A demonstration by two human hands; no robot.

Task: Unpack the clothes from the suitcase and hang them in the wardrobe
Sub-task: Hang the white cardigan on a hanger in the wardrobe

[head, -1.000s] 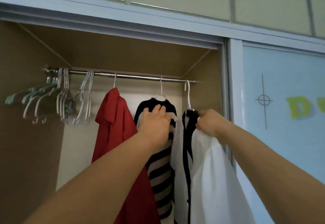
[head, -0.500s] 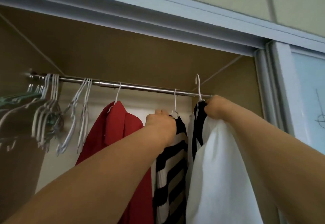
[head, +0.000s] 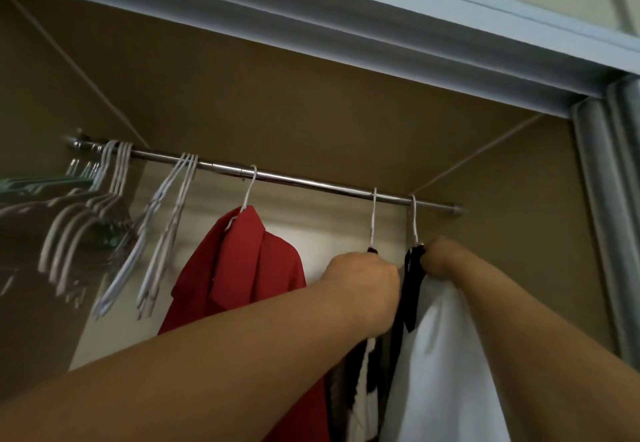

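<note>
In the head view, the right hand (head: 441, 258) has its fingers clenched on the black collar of the white garment (head: 443, 355). It holds just under the white hanger (head: 413, 223), whose hook sits on the wardrobe rail (head: 311, 183) near its right end. Just beside it, the left hand (head: 363, 285) grips the top of the black-and-white striped top (head: 367, 375) below the next hook. Further left hang a red shirt (head: 249, 268) and bunches of empty hangers (head: 166, 233), beneath the brown wardrobe ceiling (head: 311, 95) and pale blue door frame (head: 415, 25).

Brown wardrobe interior (head: 311, 95), pale-blue frame (head: 346, 5).
</note>
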